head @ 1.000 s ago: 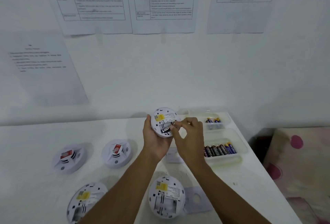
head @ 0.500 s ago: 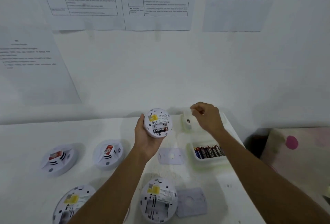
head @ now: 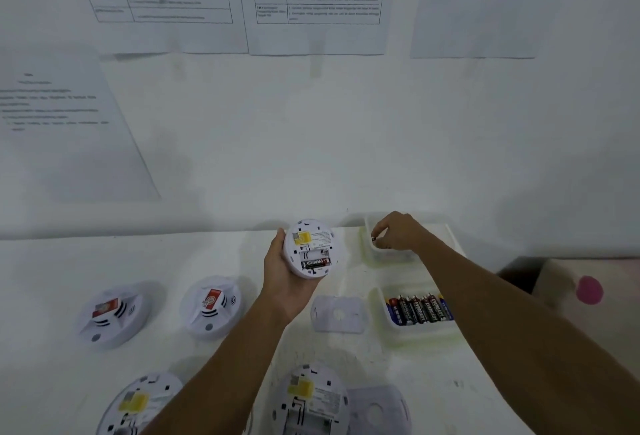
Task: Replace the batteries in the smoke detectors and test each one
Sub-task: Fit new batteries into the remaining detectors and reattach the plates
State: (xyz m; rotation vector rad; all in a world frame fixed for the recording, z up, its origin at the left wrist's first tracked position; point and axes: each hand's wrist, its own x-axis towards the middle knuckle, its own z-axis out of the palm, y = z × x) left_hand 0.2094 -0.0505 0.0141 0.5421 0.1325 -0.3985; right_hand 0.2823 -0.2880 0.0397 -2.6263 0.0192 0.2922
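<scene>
Left hand [head: 287, 282] is wrapped round the rim of a smoke detector [head: 310, 244], holding it back side up above the table [head: 52, 278] near the wall. One battery [head: 317, 263] sits in its open compartment, and the slot beside it shows white plastic. Right hand [head: 398, 235] is over the far tray [head: 372, 256], fingertips pinched on a loose battery [head: 374, 238] with only its dark end showing. The near tray [head: 412, 334] has a row of spare batteries [head: 419, 310]. A cover plate [head: 339, 313] lies flat just left of it. Two face-up detectors [head: 112, 313] [head: 211, 306] sit at left, two back-up detectors [head: 145, 403] [head: 311, 400] at the bottom edge
</scene>
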